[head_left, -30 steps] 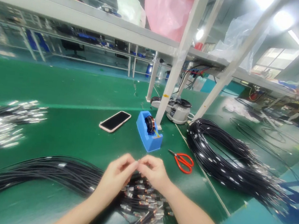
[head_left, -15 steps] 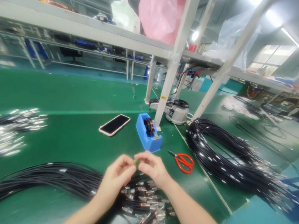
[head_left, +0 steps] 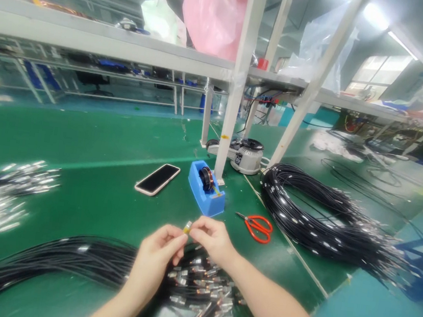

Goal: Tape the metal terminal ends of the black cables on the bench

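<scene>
Between my two hands a small metal cable connector (head_left: 188,226) points up, with a band of yellow tape around its lower part. My left hand (head_left: 155,257) pinches it from below between thumb and fingers. Thumb and fingertips of my right hand (head_left: 215,240) are closed against the taped side. Under both hands lies a bundle of black cables (head_left: 64,258), its many metal connector ends (head_left: 204,294) fanned out. Just beyond stands a blue tape dispenser (head_left: 206,201) carrying a tape roll (head_left: 206,178), a strip of yellow tape at its front edge.
Red-handled scissors (head_left: 259,228) lie right of the dispenser, a phone (head_left: 157,178) left of it. A coil of black cables (head_left: 286,206) rests at right; more cable ends (head_left: 3,189) lie at left. Behind the dispenser rise a white shelf post (head_left: 233,104) and a grey round device (head_left: 248,158).
The connector has come into clearer view, tipped up between my fingers with the yellow tape around it. Both hands have shifted slightly, and the whole view has moved a little.
</scene>
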